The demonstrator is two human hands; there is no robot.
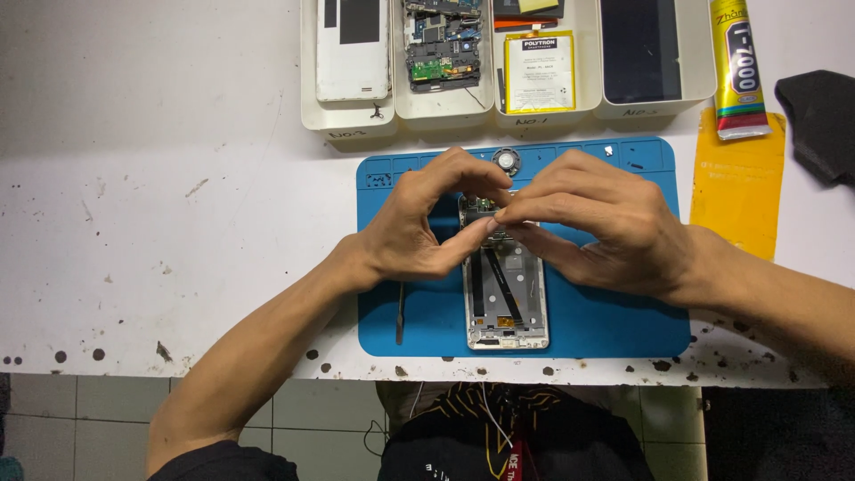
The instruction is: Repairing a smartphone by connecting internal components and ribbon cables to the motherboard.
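Both hands, left [419, 227] and right [606, 223], pinch together on something tiny atop my open phone [505, 294]; can't tell what. I'd guess a slip could tear the ribbon cable [500, 283].

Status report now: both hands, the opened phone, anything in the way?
Left hand and right hand pinching at top of opened phone. Phone flat on blue mat. Dark tool beside it, not blocking.

White table [178, 223], blue mat [614, 330], trays [352, 120]
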